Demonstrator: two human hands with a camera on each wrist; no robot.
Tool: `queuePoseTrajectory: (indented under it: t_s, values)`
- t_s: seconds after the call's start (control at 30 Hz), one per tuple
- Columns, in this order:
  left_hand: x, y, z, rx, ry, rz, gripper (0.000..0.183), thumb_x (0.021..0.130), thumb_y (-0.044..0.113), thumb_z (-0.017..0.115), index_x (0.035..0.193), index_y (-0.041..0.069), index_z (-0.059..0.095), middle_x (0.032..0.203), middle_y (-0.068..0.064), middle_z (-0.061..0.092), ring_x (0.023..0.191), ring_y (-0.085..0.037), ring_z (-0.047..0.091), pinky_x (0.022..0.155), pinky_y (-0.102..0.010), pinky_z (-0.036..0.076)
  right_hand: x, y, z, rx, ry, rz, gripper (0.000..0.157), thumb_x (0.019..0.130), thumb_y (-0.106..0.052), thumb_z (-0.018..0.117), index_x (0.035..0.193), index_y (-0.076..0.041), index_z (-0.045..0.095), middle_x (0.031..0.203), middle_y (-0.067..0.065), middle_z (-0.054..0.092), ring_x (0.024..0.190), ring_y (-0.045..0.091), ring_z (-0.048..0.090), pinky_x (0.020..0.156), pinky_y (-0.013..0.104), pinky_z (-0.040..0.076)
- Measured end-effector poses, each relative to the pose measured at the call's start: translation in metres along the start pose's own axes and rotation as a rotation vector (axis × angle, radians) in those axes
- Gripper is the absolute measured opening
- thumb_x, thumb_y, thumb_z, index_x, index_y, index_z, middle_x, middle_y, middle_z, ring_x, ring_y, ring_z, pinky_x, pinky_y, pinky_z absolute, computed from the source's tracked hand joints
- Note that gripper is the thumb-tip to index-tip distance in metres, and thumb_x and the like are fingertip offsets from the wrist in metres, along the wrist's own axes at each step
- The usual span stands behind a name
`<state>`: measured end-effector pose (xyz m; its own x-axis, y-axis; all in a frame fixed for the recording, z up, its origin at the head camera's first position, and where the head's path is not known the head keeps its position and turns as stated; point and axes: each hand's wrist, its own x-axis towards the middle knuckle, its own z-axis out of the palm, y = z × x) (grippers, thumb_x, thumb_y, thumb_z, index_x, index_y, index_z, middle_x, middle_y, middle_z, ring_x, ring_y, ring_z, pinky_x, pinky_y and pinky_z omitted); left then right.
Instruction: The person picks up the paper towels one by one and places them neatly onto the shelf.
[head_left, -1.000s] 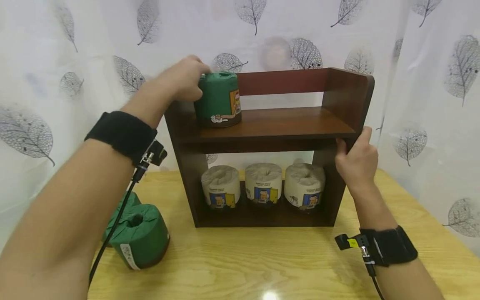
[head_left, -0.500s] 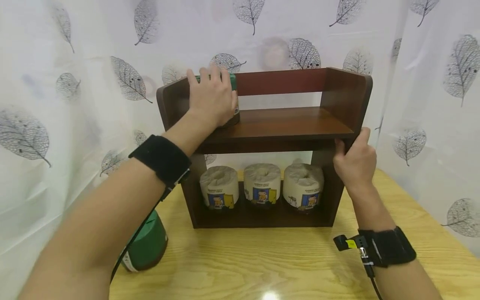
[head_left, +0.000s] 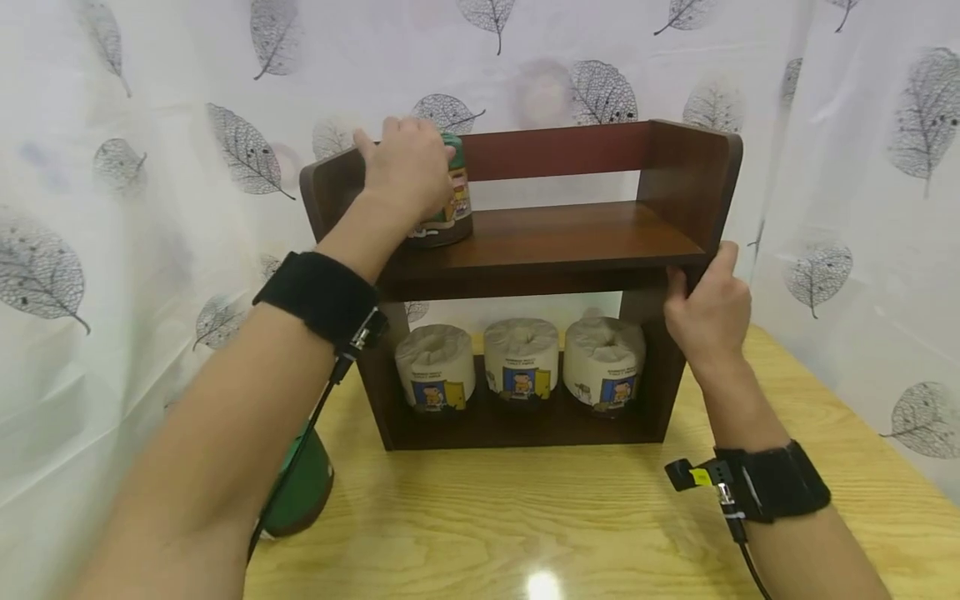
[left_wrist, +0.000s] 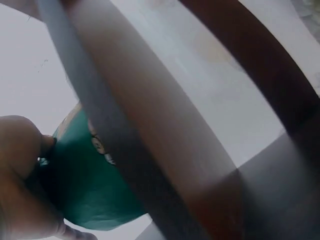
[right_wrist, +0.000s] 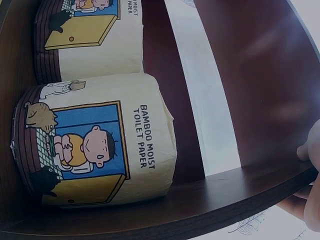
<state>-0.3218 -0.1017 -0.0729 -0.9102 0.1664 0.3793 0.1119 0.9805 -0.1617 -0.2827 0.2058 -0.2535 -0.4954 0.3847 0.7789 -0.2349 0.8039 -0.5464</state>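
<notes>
A green wrapped toilet paper roll with a cartoon print stands at the left end of the bookshelf's upper board. My left hand grips it from the front and top, hiding much of it. In the left wrist view, thumb and fingers lie against the green roll, partly behind the dark shelf edge. My right hand holds the right side panel of the bookshelf, its thumb in front just under the upper board. The right wrist view shows part of my right hand at that panel.
Three cream toilet paper rolls stand in a row on the lower shelf. Another green roll stands on the wooden table at left, partly behind my left forearm. A leaf-printed curtain hangs behind.
My left hand has moved from the roll's left side round to its front and top. The roll has turned, its print facing more forward. My right hand keeps its hold.
</notes>
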Motion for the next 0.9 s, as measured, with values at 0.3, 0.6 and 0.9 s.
queuePoseTrajectory:
  t_s: [0.3,0.6,0.9]
  values:
    - [-0.003,-0.023,-0.015,-0.057,-0.132,0.035,0.056,0.100,0.035,0.022,0.147,0.006,0.014,0.148,-0.016,0.026,0.135,-0.037,0.014,0.102,-0.068,-0.003,0.001,0.001,0.001,-0.007,-0.012,-0.010,0.043,0.085,-0.030,0.056,0.110,0.001,0.041,0.075,0.034,0.054,0.077,0.055,0.052,0.063,0.064,0.039]
    - [-0.005,-0.033,-0.020,-0.130,-0.173,0.070,0.040,0.099,0.025,0.025,0.135,0.010,0.032,0.128,-0.014,0.044,0.119,-0.035,0.037,0.101,-0.064,0.008,0.000,0.004,0.001,-0.001,-0.010,-0.010,0.043,0.085,-0.031,0.056,0.110,0.001,0.041,0.077,0.033,0.055,0.078,0.054,0.052,0.064,0.063,0.039]
    - [-0.009,-0.038,-0.018,-0.093,-0.164,0.065,0.053,0.095,0.027,0.041,0.144,0.016,0.024,0.132,-0.013,0.040,0.122,-0.044,0.015,0.095,-0.062,0.009,0.000,0.004,0.001,-0.003,-0.013,-0.009,0.043,0.085,-0.030,0.056,0.111,0.001,0.041,0.078,0.033,0.056,0.078,0.053,0.053,0.064,0.063,0.040]
